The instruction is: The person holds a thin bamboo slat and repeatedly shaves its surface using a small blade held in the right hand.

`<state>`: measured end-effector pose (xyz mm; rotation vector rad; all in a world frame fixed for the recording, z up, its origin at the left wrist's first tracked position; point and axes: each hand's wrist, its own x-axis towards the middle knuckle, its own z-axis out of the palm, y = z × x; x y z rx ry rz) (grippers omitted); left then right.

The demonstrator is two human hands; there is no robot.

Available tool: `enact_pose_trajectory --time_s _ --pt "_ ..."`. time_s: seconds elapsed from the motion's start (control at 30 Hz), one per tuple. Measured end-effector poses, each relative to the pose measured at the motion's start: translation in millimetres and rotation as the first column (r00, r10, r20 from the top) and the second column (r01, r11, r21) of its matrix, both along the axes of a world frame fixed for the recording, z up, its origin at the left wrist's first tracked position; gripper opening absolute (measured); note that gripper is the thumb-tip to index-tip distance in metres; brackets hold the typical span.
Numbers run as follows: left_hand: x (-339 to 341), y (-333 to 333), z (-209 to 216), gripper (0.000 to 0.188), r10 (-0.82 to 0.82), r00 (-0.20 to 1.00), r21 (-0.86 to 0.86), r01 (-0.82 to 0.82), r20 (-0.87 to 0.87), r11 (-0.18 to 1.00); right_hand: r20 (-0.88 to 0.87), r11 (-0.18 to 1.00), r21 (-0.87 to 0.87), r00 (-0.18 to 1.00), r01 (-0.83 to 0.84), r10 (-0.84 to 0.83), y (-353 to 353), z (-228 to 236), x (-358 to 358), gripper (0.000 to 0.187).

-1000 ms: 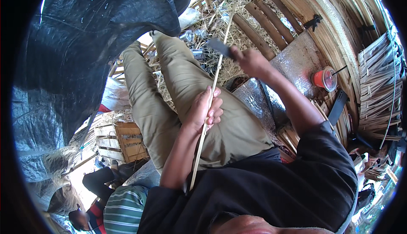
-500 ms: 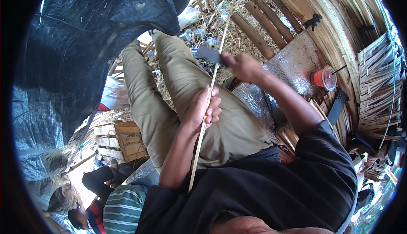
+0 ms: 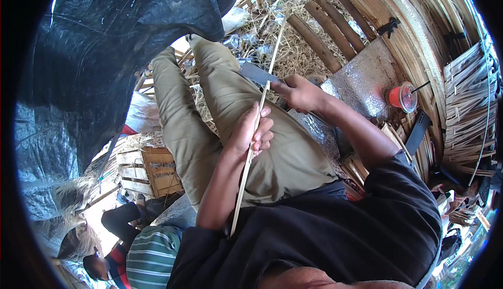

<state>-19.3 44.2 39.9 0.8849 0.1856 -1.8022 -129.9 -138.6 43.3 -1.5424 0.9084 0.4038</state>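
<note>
A long, thin, pale strip that looks like split bamboo (image 3: 243, 187) slants from beside my chest, over my thigh, to beyond my knees. My left hand (image 3: 250, 134) is closed round its middle, above my thigh. In my right hand (image 3: 303, 94) is a knife with a broad dark-grey blade (image 3: 255, 72); my fingers hide its handle. The blade lies across the strip a short way beyond my left fist, its tip pointing left. Whether the edge is cutting into the strip I cannot tell.
Right of me, a cup with red contents and a straw (image 3: 402, 97) stands on a silvery sheet (image 3: 361, 79), near a dark phone (image 3: 418, 132). Wooden slats (image 3: 314, 42) and straw litter lie ahead. A dark tarp (image 3: 115, 53) hangs left. A person in a striped shirt (image 3: 152, 257) is lower left.
My right hand has drawn the knife a little way down the strip toward my left fist. My left hand keeps its grip in nearly the same place.
</note>
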Motion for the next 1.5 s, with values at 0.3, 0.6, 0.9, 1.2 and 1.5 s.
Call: enact_pose_trajectory --time_s 0.3,0.6,0.9,1.2,1.5 --pt "-1.8 -5.4 7.2 0.036 -0.030 0.996 -0.042 0.034 0.090 0.999 0.058 0.962 -0.271 0.998 -0.022 0.040 -4.1 -12.0 2.2 0.079" --pt "-4.6 -7.3 3.8 0.031 0.002 0.993 0.022 -0.004 0.121 1.000 0.048 0.792 0.609 0.999 -0.026 -0.004 -6.3 25.8 -7.0 0.065" --pt "-3.4 -5.9 6.8 0.030 0.017 0.997 -0.025 -0.015 0.079 1.000 -0.115 0.623 0.329 0.685 0.710 -0.719 -36.6 -12.3 5.2 0.062" --pt "-6.6 -7.4 7.1 0.030 0.032 0.995 -0.007 -0.032 0.098 0.999 0.116 0.964 -0.106 0.966 0.242 -0.230 -25.1 -15.2 0.5 0.078" --pt "-4.0 -7.4 4.5 0.037 -0.050 0.995 -0.085 0.057 0.082 0.995 0.241 0.911 0.282 0.897 0.301 -0.371 -10.4 -20.3 5.3 0.027"
